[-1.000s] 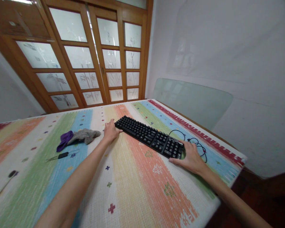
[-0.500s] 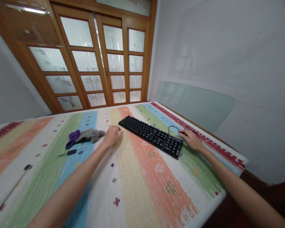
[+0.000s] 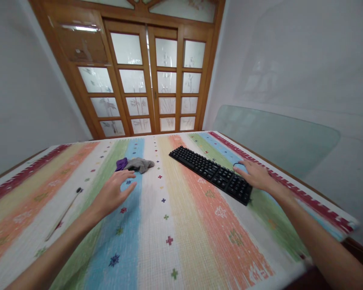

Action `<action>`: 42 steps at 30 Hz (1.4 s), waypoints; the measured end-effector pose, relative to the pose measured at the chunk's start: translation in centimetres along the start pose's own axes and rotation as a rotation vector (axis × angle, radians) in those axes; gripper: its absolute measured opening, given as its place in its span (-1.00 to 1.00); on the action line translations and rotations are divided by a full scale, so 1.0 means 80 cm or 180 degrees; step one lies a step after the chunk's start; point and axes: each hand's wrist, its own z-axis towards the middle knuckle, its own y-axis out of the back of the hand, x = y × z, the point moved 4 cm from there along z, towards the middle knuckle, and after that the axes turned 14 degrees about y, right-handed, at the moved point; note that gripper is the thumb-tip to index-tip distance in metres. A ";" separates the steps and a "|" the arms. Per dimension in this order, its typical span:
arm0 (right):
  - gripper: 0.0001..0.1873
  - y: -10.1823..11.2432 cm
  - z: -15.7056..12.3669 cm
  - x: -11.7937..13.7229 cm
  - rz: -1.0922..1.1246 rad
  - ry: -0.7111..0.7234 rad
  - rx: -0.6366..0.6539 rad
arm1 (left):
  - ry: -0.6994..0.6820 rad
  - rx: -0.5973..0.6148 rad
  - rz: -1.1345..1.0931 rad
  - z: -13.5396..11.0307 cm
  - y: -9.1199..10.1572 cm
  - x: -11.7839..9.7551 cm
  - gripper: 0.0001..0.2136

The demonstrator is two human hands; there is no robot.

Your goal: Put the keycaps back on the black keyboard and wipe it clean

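My left hand hovers over the blue stripe, thumb spread away from the fingers and nothing in its grasp. Just beyond its fingertips lies a crumpled grey and purple cloth. A slim tool with a dark handle, seen earlier in front of the cloth, is now mostly hidden behind this hand. At the right end of a black keyboard, my right hand is held with thumb and fingers apart. Part of a thin black cable shows beside its fingers; whether they touch it I cannot tell.
A thin brush with a pale handle and dark bristles lies on the left. Everything rests on a striped tablecloth. Beyond the table stand wooden doors with frosted panes, and a glass panel leans against the right wall.
My left hand has moved left and nearer, from beside the cloth to in front of it. My right hand's fingers have spread, away from the cable. The camera view has turned left.
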 end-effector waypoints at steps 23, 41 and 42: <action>-0.34 -0.029 -0.039 0.317 0.1508 0.2171 0.0724 | -0.0329 0.1009 0.0501 -0.109 -0.099 -0.027 -0.45; -0.35 -0.035 -0.041 0.317 0.1599 0.2175 0.0691 | -0.0382 0.1058 0.0468 -0.110 -0.097 -0.026 -0.47; -0.35 -0.035 -0.041 0.317 0.1593 0.2179 0.0694 | -0.0377 0.1068 0.0458 -0.110 -0.097 -0.026 -0.47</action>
